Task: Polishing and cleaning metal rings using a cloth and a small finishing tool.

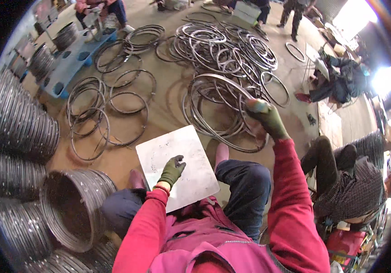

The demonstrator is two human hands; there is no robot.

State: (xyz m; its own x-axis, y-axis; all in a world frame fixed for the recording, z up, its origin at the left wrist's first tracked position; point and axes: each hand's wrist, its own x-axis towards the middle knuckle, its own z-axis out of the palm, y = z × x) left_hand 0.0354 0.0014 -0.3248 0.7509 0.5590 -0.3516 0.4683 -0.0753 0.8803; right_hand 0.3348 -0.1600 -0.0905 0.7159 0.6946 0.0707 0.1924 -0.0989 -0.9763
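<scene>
My right hand (pixel 264 117), in a green glove with worn fingertips, is raised over the pile and closed on the rim of a grey metal ring (pixel 225 79). Part of that ring is lost among other rings. A square white board (pixel 191 152) with dark specks lies across my lap. Just above its surface is my left hand (pixel 172 171), also gloved in green, its fingers loosely bent with a small gap between thumb and forefinger; nothing shows in it.
A tangled pile of rings (pixel 223 50) covers the floor ahead, with looser rings (pixel 109 104) to its left. Stacked ring coils (pixel 18 118) stand at my left, one coil (pixel 75 209) beside my knee. Several people sit or stand around, one person (pixel 350 186) close at right. A blue pallet (pixel 70 63) lies far left.
</scene>
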